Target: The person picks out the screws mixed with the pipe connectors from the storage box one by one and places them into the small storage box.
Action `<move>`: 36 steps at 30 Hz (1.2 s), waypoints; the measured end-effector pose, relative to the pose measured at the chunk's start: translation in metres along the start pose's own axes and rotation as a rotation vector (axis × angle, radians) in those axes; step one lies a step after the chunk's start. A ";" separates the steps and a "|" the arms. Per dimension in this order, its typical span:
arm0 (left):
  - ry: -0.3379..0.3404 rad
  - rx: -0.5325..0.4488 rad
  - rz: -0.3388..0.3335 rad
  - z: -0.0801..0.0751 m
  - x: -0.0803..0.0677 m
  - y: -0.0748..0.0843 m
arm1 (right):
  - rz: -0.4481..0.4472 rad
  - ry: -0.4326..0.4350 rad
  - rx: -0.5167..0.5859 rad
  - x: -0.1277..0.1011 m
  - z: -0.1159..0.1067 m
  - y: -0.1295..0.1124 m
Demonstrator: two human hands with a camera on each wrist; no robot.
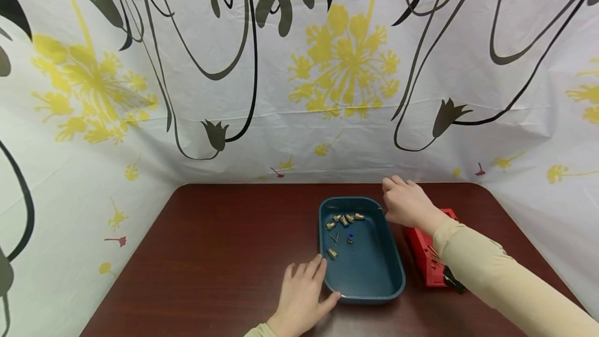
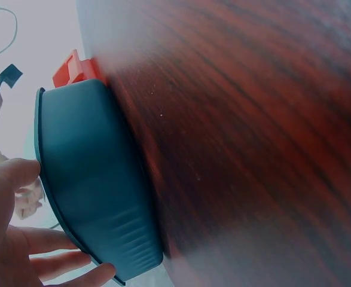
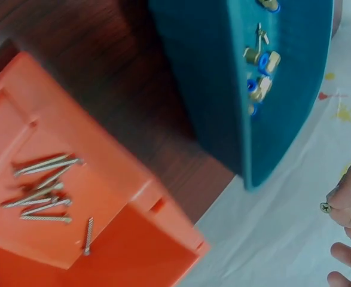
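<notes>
A screw (image 3: 325, 207) is pinched between the thumb and index finger of my right hand (image 1: 404, 202), its cross-slotted head showing in the right wrist view. That hand is over the far right corner of a blue tray (image 1: 374, 269). Several brass fittings (image 1: 331, 254) with blue ends lie inside the tray, along with a few thin screws (image 1: 334, 238). My left hand (image 1: 301, 290) touches the tray's near left rim, its fingers spread and fairly straight. Right of the tray sits a red bin (image 1: 423, 259), partly hidden by my right forearm; several screws (image 3: 88, 236) lie in it.
A black object (image 1: 453, 281) shows at the bin's near end, under the forearm. The dark wooden table (image 1: 224, 254) extends left of the tray. A patterned cloth (image 1: 271, 92) hangs behind the table's far edge.
</notes>
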State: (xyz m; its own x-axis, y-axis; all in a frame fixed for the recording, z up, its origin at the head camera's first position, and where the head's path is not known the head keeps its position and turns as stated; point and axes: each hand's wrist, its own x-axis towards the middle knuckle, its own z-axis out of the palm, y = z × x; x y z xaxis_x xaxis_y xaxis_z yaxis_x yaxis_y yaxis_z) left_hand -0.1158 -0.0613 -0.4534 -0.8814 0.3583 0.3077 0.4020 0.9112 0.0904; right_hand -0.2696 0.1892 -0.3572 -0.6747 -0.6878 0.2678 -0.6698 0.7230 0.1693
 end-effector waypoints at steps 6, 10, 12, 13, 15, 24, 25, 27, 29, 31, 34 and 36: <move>-0.009 -0.007 -0.002 0.000 0.000 0.000 | 0.038 0.004 0.002 -0.015 -0.003 0.014; -0.005 -0.005 -0.001 0.000 0.000 0.000 | 0.072 -0.001 0.002 -0.026 -0.003 0.022; -0.004 -0.005 -0.002 0.000 0.000 0.000 | 0.092 -0.006 0.007 -0.031 -0.003 0.026; -0.004 -0.006 -0.002 0.001 0.000 0.000 | 0.101 -0.009 0.013 -0.034 -0.003 0.028; -0.006 -0.008 -0.003 0.001 0.000 0.000 | 0.117 -0.017 0.019 -0.041 -0.002 0.032; -0.008 -0.003 -0.006 0.000 0.000 0.000 | 0.173 -0.054 0.032 -0.065 0.006 0.046; -0.006 -0.002 -0.007 0.000 0.000 0.000 | 0.178 -0.054 0.032 -0.067 0.007 0.047; -0.006 -0.001 -0.009 0.000 0.000 0.000 | 0.183 -0.052 0.046 -0.072 0.009 0.049; -0.006 -0.004 -0.009 0.001 0.000 0.000 | 0.192 -0.051 0.061 -0.077 0.012 0.051; -0.007 -0.005 -0.010 0.001 0.000 0.001 | 0.210 -0.055 0.077 -0.082 0.015 0.052; -0.004 -0.006 -0.011 0.001 0.000 0.001 | 0.240 -0.065 0.093 -0.089 0.021 0.054; -0.004 -0.005 -0.012 0.001 0.000 0.001 | 0.255 -0.069 0.100 -0.093 0.025 0.055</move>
State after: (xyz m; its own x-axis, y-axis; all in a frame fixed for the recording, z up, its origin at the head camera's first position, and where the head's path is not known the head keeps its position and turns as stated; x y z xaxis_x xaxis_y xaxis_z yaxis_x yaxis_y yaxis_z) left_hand -0.1159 -0.0603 -0.4547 -0.8872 0.3483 0.3025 0.3927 0.9143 0.0990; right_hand -0.2513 0.2913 -0.3968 -0.8427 -0.4895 0.2241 -0.5004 0.8658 0.0093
